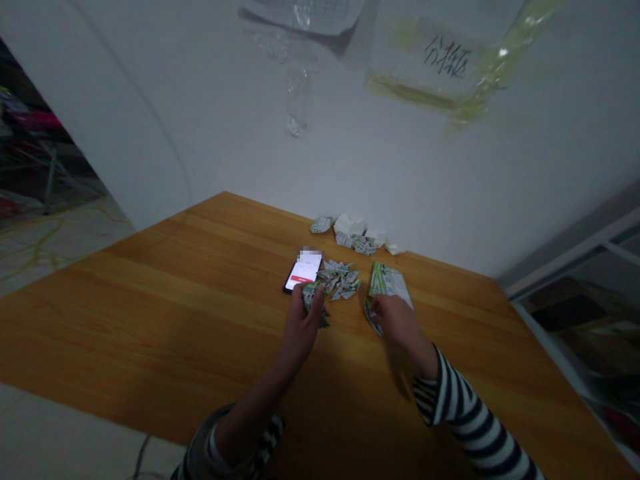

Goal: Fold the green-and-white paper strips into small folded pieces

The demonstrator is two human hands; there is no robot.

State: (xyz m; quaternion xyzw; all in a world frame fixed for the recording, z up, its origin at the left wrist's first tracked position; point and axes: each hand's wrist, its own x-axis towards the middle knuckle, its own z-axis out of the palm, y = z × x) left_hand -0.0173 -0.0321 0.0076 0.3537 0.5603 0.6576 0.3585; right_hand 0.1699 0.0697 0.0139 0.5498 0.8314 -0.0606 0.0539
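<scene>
My left hand is closed round a small folded green-and-white paper piece just below a phone with a lit screen. My right hand rests with fingers curled on the near end of a stack of green-and-white printed paper sheets. Between the hands lies a pile of several folded paper pieces on the wooden table. Both forearms wear black-and-white striped sleeves.
A second heap of folded and crumpled paper pieces sits at the table's far edge against the white wall. Plastic bags with writing hang on the wall above. A white shelf frame stands to the right; the floor shows at left.
</scene>
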